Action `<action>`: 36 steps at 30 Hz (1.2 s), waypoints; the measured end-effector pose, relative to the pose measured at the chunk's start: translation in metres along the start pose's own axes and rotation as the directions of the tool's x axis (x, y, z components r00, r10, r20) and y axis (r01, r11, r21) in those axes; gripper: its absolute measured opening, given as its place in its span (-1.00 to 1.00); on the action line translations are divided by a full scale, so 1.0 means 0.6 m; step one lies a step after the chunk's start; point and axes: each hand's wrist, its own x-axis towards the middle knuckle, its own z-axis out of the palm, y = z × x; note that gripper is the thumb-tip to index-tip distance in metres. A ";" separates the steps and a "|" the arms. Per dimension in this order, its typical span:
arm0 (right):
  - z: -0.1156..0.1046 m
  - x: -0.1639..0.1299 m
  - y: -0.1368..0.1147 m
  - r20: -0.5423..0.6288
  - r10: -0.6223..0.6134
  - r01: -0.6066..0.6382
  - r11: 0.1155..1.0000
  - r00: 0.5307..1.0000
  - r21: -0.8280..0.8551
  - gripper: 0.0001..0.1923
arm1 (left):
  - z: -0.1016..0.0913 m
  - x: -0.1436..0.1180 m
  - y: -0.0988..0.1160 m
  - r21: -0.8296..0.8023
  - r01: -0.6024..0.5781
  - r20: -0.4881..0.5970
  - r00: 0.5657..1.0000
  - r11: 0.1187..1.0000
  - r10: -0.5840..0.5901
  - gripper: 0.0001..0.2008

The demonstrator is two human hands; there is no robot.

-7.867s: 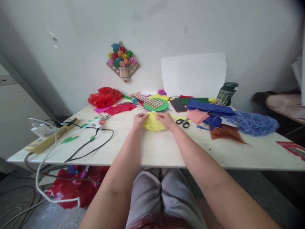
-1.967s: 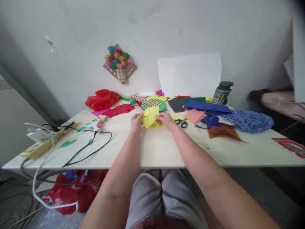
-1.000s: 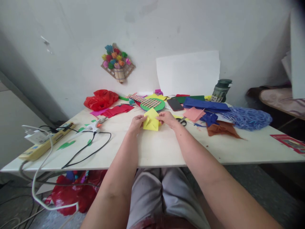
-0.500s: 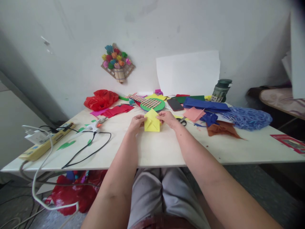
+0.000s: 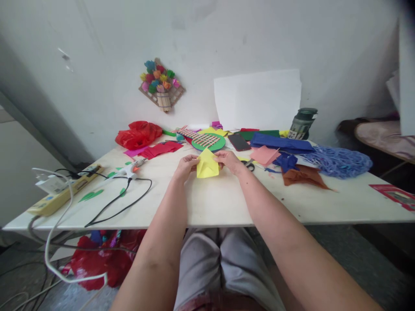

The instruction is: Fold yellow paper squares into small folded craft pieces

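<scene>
Head view: the white table (image 5: 227, 203) is shown as the landmark to which all places are referred. Against the wall beyond its far edge a white sheet (image 5: 257, 99) is leaned, and above its far left part a paper-flower plaque (image 5: 161, 88) is hung. Toward its right end a blue shredded heap (image 5: 337, 162) is spread, with a brown crumpled piece (image 5: 303, 177) just in front of it. At its far left a red plastic bag (image 5: 138, 133) is set; along its left edge a power strip (image 5: 61, 192) and a black cable (image 5: 123, 201) are laid. At its far middle a green woven disc (image 5: 207, 141) and a dark phone (image 5: 239, 141) are placed, and scissors (image 5: 249, 164) lie right of the hands.

Over the middle of the table the yellow paper (image 5: 206, 164) is held between both hands. The left hand (image 5: 185, 166) is pinched on its left edge, the right hand (image 5: 229, 160) on its upper right edge; each grip is closed on the paper.

Progress is judged as partial: several folds are already made, since a pointed top and layered flaps are seen. The final form cannot be told, and no finished figure is yet shown.
</scene>
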 end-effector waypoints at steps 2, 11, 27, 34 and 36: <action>0.000 0.000 0.000 -0.004 0.003 -0.003 1.000 1.000 0.004 -0.81 | -0.001 0.000 0.000 -0.001 -0.004 0.005 1.000 1.000 0.004 -0.75; -0.002 0.005 0.008 -0.011 -0.016 0.017 1.000 1.000 0.023 -0.75 | 0.002 -0.003 0.005 -0.025 0.013 -0.011 1.000 1.000 -0.014 -0.74; 0.002 -0.004 0.001 0.010 -0.044 0.042 0.989 0.999 0.138 -0.70 | 0.004 -0.002 0.004 -0.013 0.002 -0.025 1.000 1.000 -0.002 -0.80; 0.006 0.000 0.004 -0.041 -0.054 0.055 0.998 0.998 0.039 -0.73 | 0.006 -0.002 0.006 -0.021 0.006 -0.028 1.000 1.000 -0.007 -0.81; 0.006 0.000 0.005 -0.029 -0.068 0.068 0.997 0.997 0.022 -0.70 | 0.006 -0.002 0.006 -0.003 0.002 -0.024 1.000 1.000 -0.002 -0.80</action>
